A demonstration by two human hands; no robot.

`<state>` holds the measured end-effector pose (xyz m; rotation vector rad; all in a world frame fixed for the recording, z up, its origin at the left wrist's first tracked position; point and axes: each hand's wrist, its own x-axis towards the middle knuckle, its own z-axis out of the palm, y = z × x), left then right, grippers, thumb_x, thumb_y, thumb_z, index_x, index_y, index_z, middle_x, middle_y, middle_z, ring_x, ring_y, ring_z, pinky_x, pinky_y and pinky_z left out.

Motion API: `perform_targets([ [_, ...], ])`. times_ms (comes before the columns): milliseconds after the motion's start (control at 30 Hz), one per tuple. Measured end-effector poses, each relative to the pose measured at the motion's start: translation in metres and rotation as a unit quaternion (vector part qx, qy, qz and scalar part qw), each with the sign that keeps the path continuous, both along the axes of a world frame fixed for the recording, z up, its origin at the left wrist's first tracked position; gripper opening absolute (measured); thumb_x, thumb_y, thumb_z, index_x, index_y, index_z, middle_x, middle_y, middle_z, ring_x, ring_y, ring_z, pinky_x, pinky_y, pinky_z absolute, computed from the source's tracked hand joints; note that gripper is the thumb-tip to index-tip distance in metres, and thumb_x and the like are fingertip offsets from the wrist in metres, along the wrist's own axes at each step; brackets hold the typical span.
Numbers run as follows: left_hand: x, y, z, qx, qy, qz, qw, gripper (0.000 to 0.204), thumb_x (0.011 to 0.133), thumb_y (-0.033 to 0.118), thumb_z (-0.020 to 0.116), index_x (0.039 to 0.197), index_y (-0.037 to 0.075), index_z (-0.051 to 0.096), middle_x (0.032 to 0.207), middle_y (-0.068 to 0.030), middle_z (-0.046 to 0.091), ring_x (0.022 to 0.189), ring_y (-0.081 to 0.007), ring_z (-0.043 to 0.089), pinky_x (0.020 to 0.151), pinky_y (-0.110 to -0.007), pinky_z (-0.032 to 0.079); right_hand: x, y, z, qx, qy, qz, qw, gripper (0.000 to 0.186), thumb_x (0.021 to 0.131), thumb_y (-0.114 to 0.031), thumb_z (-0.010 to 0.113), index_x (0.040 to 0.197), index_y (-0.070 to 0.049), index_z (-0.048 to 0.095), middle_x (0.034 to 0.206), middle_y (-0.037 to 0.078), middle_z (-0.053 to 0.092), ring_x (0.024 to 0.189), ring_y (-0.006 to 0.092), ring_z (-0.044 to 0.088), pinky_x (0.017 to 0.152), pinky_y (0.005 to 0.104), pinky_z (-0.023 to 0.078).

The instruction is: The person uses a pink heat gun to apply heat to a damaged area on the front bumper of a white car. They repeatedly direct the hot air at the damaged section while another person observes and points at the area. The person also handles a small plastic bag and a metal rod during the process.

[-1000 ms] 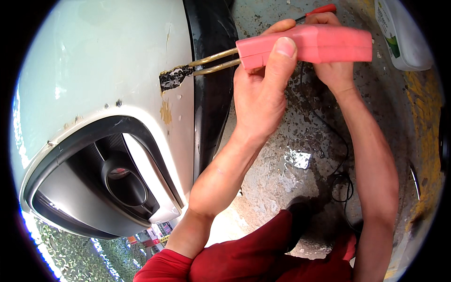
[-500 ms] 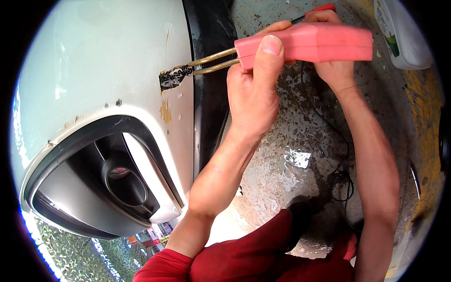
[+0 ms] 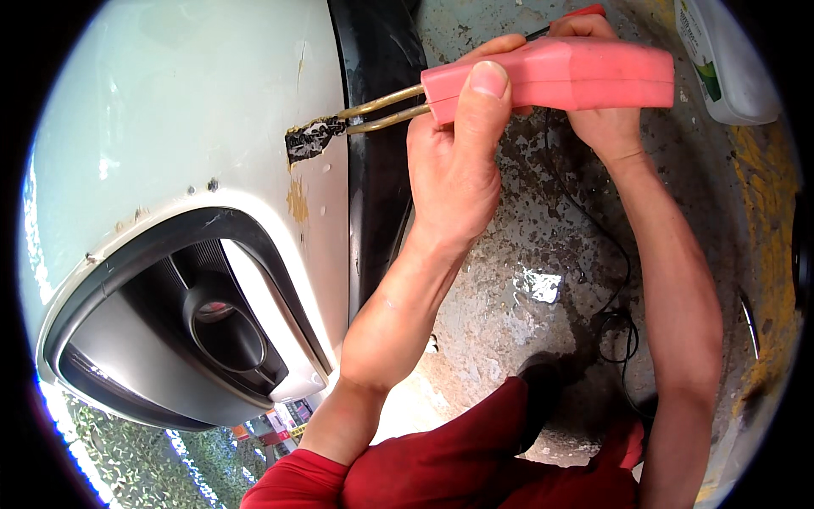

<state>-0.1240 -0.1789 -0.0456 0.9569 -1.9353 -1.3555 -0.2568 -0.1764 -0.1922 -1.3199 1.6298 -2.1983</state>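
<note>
My left hand [image 3: 458,174] is closed round the front of a pink hot stapler [image 3: 585,76], its thumb pressed on the casing. My right hand [image 3: 606,127] is wrapped round the tool's rear from below, and the casing hides most of its grip. Two brass rods [image 3: 386,117] run from the tool to a white car bumper [image 3: 229,93]. Their tips meet a dark, rough, melted-looking patch [image 3: 312,140] close to the bumper's edge. What the tips hold there is too small to tell. Bare tan spots and chipped paint mark the bumper around the patch.
Below the patch, the bumper has a black-trimmed recess with a round fog light opening [image 3: 225,327]. A black cable [image 3: 623,327] loops over the worn floor. A red-handled tool [image 3: 585,13] shows beyond my right hand. A white jug [image 3: 729,68] stands far right, a thin metal tool [image 3: 749,327] nearer.
The stapler's front and my left hand have shifted very slightly left and up. The rod tips stay at the dark patch, and both hands keep their hold.
</note>
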Motion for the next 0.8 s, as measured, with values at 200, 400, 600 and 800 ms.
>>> perform_targets([
  [200,0.001,-0.001,0.0,-0.009,-0.007,-0.007,1.0,0.074,0.101,0.06,0.052,0.135,-0.006,0.058,0.12,-0.0099,0.065,0.103,-0.0146,0.056,0.094,-0.032,0.043,0.0,-0.002,-0.004,-0.008,0.009,-0.005,1.0,0.017,0.085,-0.005,0.073,0.098,-0.004,0.061,0.097,0.005,0.066,0.091,0.0173,0.065,0.081,0.0303,0.052],
  [400,0.001,-0.001,0.0,-0.008,-0.005,-0.009,1.0,0.072,0.102,0.059,0.051,0.135,-0.005,0.058,0.121,-0.0097,0.066,0.103,-0.0145,0.056,0.095,-0.032,0.043,0.0,-0.004,-0.012,0.01,0.027,-0.02,0.999,0.017,0.086,-0.005,0.072,0.098,-0.004,0.061,0.097,0.005,0.066,0.09,0.0176,0.065,0.08,0.0303,0.052],
  [600,0.001,-0.001,0.0,-0.012,-0.003,-0.013,1.0,0.071,0.103,0.058,0.05,0.135,-0.005,0.058,0.122,-0.0097,0.065,0.105,-0.0147,0.056,0.095,-0.033,0.043,-0.002,-0.004,-0.017,0.033,0.004,-0.004,0.999,0.027,0.088,-0.026,0.075,0.105,-0.007,0.071,0.103,0.011,0.071,0.097,0.03,0.068,0.085,0.0422,0.054],
  [800,0.001,-0.001,0.0,-0.013,-0.007,-0.012,1.0,0.071,0.103,0.059,0.05,0.136,-0.004,0.058,0.123,-0.0097,0.065,0.105,-0.0149,0.056,0.096,-0.033,0.043,-0.002,-0.005,-0.019,0.029,0.014,-0.007,0.999,0.028,0.088,-0.028,0.075,0.106,-0.007,0.071,0.104,0.01,0.071,0.098,0.0297,0.068,0.085,0.042,0.054],
])
